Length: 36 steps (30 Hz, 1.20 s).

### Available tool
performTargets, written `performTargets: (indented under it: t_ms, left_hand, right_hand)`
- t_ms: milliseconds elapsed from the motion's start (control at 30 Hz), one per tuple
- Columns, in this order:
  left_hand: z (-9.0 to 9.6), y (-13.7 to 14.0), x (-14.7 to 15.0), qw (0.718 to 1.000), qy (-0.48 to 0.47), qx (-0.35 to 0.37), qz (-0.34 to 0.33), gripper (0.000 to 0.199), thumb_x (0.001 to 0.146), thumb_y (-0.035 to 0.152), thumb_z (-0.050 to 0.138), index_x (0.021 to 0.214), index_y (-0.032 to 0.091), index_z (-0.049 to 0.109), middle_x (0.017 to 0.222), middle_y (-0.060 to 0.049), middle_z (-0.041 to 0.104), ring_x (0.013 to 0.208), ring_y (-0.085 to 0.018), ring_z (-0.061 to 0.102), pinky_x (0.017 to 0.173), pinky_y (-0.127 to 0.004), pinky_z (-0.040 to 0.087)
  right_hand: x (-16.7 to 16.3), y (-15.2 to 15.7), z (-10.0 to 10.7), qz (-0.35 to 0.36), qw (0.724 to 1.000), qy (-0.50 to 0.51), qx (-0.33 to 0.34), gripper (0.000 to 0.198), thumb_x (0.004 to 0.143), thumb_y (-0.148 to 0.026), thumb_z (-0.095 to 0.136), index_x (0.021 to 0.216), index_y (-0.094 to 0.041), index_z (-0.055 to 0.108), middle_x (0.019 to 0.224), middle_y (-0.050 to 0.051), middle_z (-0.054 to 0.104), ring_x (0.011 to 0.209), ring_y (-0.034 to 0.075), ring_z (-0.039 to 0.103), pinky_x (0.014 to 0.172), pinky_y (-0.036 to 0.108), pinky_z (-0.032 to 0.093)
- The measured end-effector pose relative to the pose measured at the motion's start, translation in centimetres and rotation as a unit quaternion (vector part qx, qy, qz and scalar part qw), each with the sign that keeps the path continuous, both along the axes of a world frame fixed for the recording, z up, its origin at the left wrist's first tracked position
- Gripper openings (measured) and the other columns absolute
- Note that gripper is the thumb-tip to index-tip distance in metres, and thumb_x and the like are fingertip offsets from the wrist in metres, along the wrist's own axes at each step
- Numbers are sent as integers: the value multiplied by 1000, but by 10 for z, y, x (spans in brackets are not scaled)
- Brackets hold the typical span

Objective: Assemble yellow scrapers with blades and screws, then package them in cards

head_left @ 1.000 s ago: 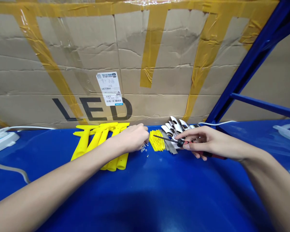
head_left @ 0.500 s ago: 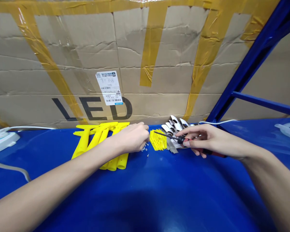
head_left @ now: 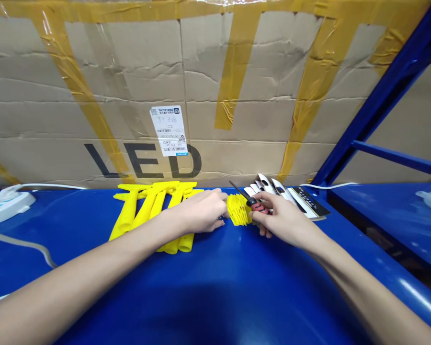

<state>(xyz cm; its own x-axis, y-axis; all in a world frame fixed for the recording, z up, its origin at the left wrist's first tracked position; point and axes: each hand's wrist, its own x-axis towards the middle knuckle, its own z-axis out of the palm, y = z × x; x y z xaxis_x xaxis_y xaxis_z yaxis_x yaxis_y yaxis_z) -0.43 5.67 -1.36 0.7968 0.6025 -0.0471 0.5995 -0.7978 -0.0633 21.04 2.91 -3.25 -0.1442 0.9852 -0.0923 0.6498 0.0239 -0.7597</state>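
My right hand [head_left: 282, 218] grips a screwdriver [head_left: 259, 206] by its red and black handle, its dark shaft pointing up and to the left. Just below that shaft stands a row of small yellow plastic pieces [head_left: 239, 211], close to the fingertips of both hands. My left hand [head_left: 204, 211] reaches down to the table with its fingers curled together, over a spot with small screws; these are mostly hidden, and what the fingers pinch cannot be made out. Under and beside the left wrist lie several yellow plastic handles [head_left: 130, 208]. Beyond the right hand are shiny metal blades [head_left: 264, 184].
A large taped cardboard box [head_left: 201, 86] rises behind the blue table [head_left: 201, 297]. On the right, a blue metal frame [head_left: 377, 96] slants upward. A printed card [head_left: 311, 203] lies by the blades. A white power strip [head_left: 10, 207] with cables sits at left.
My right hand has moved left with the screwdriver, whose tip now points more steeply upward. My left hand has lowered over the screws, covering them. The view has shifted slightly.
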Motion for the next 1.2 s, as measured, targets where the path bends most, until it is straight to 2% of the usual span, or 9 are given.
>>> performTargets:
  t_ms: [233, 333, 500, 700, 833, 900, 1000, 1100, 1200]
  left_hand:
    - [0, -1, -7, 1000, 5, 0, 24, 22, 92, 25, 59, 90, 21, 80, 92, -9, 63, 95, -26, 60, 74, -34, 46]
    - [5, 0, -16, 999, -12, -10, 33, 25, 92, 35, 64, 108, 24, 79, 98, -8, 63, 99, -25, 60, 81, -34, 47]
    - [10, 1, -24, 998, -8, -29, 56, 49, 81, 43, 78, 126, 24, 71, 112, -10, 62, 107, -27, 59, 88, -36, 47]
    - [6, -3, -16, 998, -1, 1, 70, 39, 88, 41, 72, 121, 22, 72, 113, -11, 64, 109, -28, 61, 89, -37, 49]
    - [16, -8, -30, 996, -23, 22, 86, 32, 93, 38, 65, 118, 21, 73, 106, -10, 66, 98, -27, 65, 83, -37, 51]
    - [23, -11, -43, 995, -28, 38, 90, 30, 94, 36, 61, 116, 19, 74, 103, -10, 67, 95, -27, 66, 81, -39, 52]
    - [31, -21, -63, 991, -52, 49, 116, 29, 96, 35, 58, 114, 18, 73, 104, -10, 68, 96, -28, 66, 83, -42, 53]
    - [32, -34, -77, 988, -74, 70, 116, 31, 99, 38, 51, 107, 17, 74, 98, -9, 66, 88, -26, 65, 81, -42, 53]
    - [26, -46, -88, 984, -95, 100, 113, 32, 101, 37, 48, 104, 16, 72, 100, -10, 63, 90, -25, 63, 82, -42, 53]
  right_hand:
    - [-4, -4, 1, 4, 1000, 6, 0, 43, 82, -19, 64, 124, -18, 56, 56, -2, 65, 52, 16, 66, 52, 24, 52]
    - [-4, -4, 4, 2, 1000, 12, -1, 44, 81, -18, 64, 125, -17, 57, 57, -2, 65, 52, 16, 65, 53, 25, 53]
    - [-2, -3, 4, -5, 1000, 24, 14, 40, 81, -20, 65, 120, -18, 58, 63, -1, 65, 51, 15, 63, 51, 27, 53]
    - [-9, -5, 3, -35, 991, 118, 45, 43, 81, -22, 66, 123, -21, 56, 72, -2, 65, 48, 13, 59, 49, 27, 50]
    - [-21, -12, 4, -15, 976, 216, 8, 47, 87, -23, 61, 132, -28, 48, 64, -6, 61, 54, 16, 65, 58, 29, 54]
    - [-27, -16, 4, 1, 972, 235, -13, 39, 91, -25, 56, 130, -28, 49, 68, -5, 63, 61, 17, 71, 64, 31, 56]
    - [-35, -21, 0, 35, 979, 201, 1, 21, 96, -32, 51, 115, -26, 58, 73, -2, 65, 66, 20, 73, 64, 32, 56]
    - [-41, -29, -4, 98, 989, 87, 67, 17, 93, -33, 57, 106, -26, 65, 67, -2, 65, 60, 17, 68, 58, 29, 50]
    - [-50, -37, -6, 151, 982, -25, 114, 17, 92, -30, 58, 103, -26, 71, 63, -3, 65, 55, 15, 60, 55, 29, 43]
